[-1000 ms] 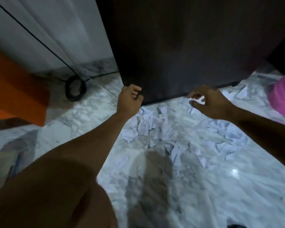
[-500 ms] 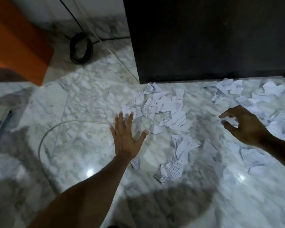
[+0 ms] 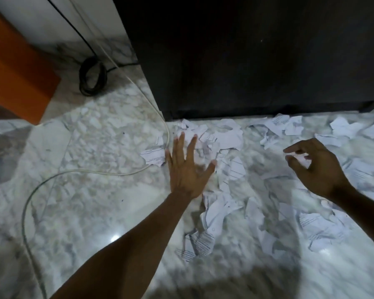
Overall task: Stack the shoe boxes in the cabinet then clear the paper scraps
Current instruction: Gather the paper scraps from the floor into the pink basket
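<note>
Paper scraps (image 3: 229, 139) litter the marble floor (image 3: 91, 158) before the dark cabinet (image 3: 246, 61); I see printed lines, too blurred to read; left hand (image 3: 187, 169) spreads flat, fingers straight; right hand (image 3: 317, 167) hovers loosely curled, holding nothing.

Glossy marble floor (image 3: 91, 147), white wall (image 3: 52, 16), dim light.

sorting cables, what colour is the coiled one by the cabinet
Black; the coiled cable shows best in the head view.
</note>
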Available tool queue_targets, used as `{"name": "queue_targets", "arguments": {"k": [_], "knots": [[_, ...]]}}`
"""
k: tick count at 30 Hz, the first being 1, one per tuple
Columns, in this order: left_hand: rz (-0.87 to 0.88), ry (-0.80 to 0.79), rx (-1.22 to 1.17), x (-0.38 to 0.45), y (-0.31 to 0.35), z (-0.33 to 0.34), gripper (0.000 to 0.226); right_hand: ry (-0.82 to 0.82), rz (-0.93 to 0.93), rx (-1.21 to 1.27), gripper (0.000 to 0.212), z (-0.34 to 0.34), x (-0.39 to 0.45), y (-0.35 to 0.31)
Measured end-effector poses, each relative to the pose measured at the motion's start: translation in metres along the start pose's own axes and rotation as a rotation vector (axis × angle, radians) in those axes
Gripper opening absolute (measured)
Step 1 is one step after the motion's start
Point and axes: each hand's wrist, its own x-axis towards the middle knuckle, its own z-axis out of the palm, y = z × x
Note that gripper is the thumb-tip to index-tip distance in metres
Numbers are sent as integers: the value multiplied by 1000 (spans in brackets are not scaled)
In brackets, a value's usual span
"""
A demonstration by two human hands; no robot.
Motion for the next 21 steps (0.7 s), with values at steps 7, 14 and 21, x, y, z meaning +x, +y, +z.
{"name": "queue_targets", "arguments": {"k": [7,14,21], "knots": [[-182,-221,175,36,-14,16,92,252,113,-93,14,-21,-1,53],[214,-314,94,6,32,41,84,237,178,-60,22,-10,-1,70],[-274,-91,267,57,-16,12,95,267,206,-14,30,-8,4,72]]}}
